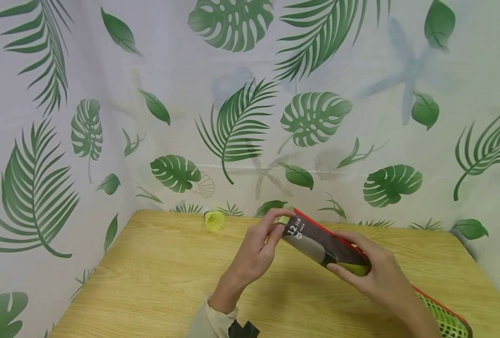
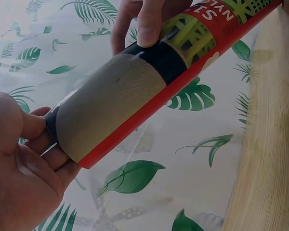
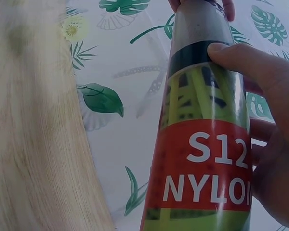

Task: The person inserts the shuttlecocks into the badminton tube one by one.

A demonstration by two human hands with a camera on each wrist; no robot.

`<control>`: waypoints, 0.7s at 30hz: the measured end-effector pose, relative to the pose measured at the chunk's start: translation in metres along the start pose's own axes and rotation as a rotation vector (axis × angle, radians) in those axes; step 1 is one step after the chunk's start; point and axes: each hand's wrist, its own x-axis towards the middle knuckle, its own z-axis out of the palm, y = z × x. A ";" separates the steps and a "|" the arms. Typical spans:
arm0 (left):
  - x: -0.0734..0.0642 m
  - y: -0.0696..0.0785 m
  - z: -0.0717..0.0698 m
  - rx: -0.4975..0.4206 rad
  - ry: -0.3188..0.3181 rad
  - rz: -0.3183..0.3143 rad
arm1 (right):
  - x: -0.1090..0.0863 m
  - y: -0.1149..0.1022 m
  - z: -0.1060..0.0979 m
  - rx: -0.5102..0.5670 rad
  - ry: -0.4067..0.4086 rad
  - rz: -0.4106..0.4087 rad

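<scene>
A long shuttlecock tube (image 1: 313,239) with a printed label is held slanting over the table, its upper end toward the left. My left hand (image 1: 256,246) grips that upper end, with fingers and thumb about the rim; a bit of yellow-green shows there, too small to tell what it is. Around the tube's middle curls my right hand (image 1: 374,267), thumb on the dark band in the right wrist view. The tube's lower part shows a green net pattern and passes behind the right forearm. A yellow shuttlecock (image 1: 214,220) lies near the table's back edge, left of both hands.
The wooden table (image 1: 157,272) runs back to a white cloth (image 1: 182,117) printed with green leaves. The same cloth hangs along the left side. Black tape (image 1: 243,329) sits at the left sleeve.
</scene>
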 end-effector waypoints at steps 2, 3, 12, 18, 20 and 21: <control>0.000 0.000 -0.001 0.002 -0.007 -0.006 | 0.000 0.001 0.000 -0.006 -0.001 0.001; 0.000 0.000 -0.001 0.002 -0.010 -0.010 | 0.000 0.001 0.000 -0.008 -0.002 0.001; -0.001 0.001 -0.011 -0.003 0.020 -0.046 | 0.000 0.001 -0.001 -0.005 -0.001 -0.005; -0.003 -0.005 -0.024 -0.020 0.072 -0.035 | -0.001 0.002 -0.004 0.011 0.011 0.013; -0.004 -0.010 -0.031 -0.012 0.102 -0.028 | -0.001 0.002 -0.005 0.010 0.010 0.021; -0.005 -0.014 -0.034 -0.011 0.120 -0.024 | -0.001 0.003 -0.005 0.010 0.011 0.022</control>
